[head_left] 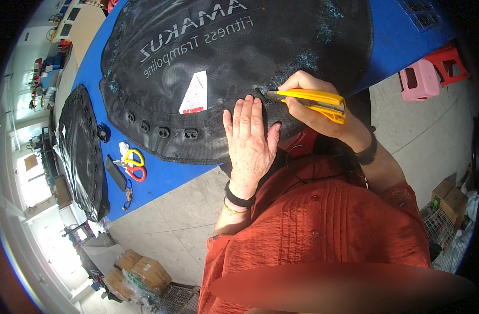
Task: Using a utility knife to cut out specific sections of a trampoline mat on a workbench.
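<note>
A round black trampoline mat (234,57) lies spread over a blue-topped table, with a white paper label (196,93) on it and several black plastic buckles (164,132) along its near rim. My left hand (250,138) presses flat on that rim, fingers stretched out. Just to its right, my right hand (315,107) grips a yellow utility knife (318,99). The knife's tip points left and meets the mat edge close to my left fingertips. Teal thread bits (302,62) are scattered over the mat's right part.
Scissors with yellow and red handles (132,163) lie on the blue table (140,193) at the left, beside a dark flat strip (116,172). Another folded black mat (82,152) is farther left. Pink (419,79) and red stools (449,63) stand at right; cardboard boxes (151,273) are lower left.
</note>
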Tool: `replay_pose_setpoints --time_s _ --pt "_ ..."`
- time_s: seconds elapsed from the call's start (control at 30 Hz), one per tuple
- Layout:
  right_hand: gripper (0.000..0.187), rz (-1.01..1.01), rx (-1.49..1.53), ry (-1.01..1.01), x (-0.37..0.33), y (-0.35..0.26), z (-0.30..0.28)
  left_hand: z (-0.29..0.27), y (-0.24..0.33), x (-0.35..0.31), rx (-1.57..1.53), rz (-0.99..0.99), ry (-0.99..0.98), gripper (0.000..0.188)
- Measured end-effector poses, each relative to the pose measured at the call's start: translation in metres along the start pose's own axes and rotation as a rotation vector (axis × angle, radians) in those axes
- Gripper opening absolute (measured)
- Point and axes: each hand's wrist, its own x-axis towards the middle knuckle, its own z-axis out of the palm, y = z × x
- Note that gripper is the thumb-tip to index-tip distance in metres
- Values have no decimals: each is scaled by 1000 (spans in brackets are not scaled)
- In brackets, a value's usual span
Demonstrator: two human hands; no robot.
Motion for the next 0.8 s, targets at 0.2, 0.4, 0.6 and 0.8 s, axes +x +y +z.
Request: replay_pose_setpoints --time_s 0.2,0.4,0.6,0.8 --pt "13 9 48 -14 -2 0 -3 -1 1 0 -18 -1 11 61" --pt "13 -45 31 10 -6 4 -3 -5 2 4 -62 -17 32 52" --pt "14 -8 76 16 -7 9 -3 -14 2 15 -53 -63 113 41" --pt "18 80 61 41 -8 9 -1 -14 2 27 33 -186 171 43"
